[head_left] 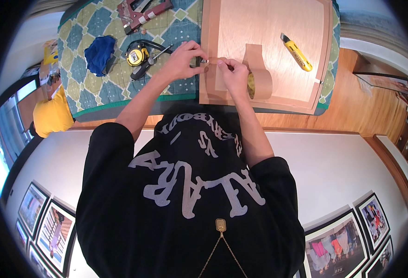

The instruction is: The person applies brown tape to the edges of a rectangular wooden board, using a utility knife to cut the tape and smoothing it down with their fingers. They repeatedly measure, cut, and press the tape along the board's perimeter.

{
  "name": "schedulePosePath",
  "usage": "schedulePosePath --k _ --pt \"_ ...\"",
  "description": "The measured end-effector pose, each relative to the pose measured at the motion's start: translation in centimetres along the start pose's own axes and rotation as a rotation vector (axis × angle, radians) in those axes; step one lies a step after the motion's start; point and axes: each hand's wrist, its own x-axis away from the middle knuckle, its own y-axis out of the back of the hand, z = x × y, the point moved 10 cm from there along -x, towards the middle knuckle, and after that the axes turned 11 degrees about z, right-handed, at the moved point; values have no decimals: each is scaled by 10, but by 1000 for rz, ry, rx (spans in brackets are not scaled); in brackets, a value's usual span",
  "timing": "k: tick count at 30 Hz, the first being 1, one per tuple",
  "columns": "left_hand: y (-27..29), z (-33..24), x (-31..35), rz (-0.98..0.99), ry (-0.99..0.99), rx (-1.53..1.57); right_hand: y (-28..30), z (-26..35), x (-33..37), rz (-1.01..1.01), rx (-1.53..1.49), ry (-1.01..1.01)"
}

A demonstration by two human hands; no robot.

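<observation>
A framed wooden panel (287, 28) lies on the table, pale inside, with brown tape along its borders. My right hand (235, 76) is closed in a pinch on a short strip of brown tape (214, 60) at the panel's left border. At the left end of that strip, my left hand (185, 61) curls its thumb and fingers around the panel's edge and the tape; the exact contact is partly hidden. Just right of my right hand, a roll of brown tape (263, 83) stands on the panel, its loose end (255, 53) stretching away. A yellow utility knife (296, 52) rests on the panel's right side.
A green patterned quilt (97, 95) covers the table. On it, left of the panel, lie a yellow tape measure (137, 56), a screwdriver (160, 54), a blue cloth (99, 55) and a dark red staple gun (144, 14). A yellow cushion-like object (53, 115) sits beyond the table's left edge.
</observation>
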Motion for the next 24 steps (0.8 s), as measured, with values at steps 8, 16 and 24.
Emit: schedulePosePath --k 8,16,24 --pt "-1 10 3 -101 38 44 -2 -15 -5 33 -102 -98" --pt "-1 8 10 -184 -62 104 -2 -15 -6 58 -15 -128" --pt "-2 9 12 -205 -63 124 -4 -12 -6 67 10 -139"
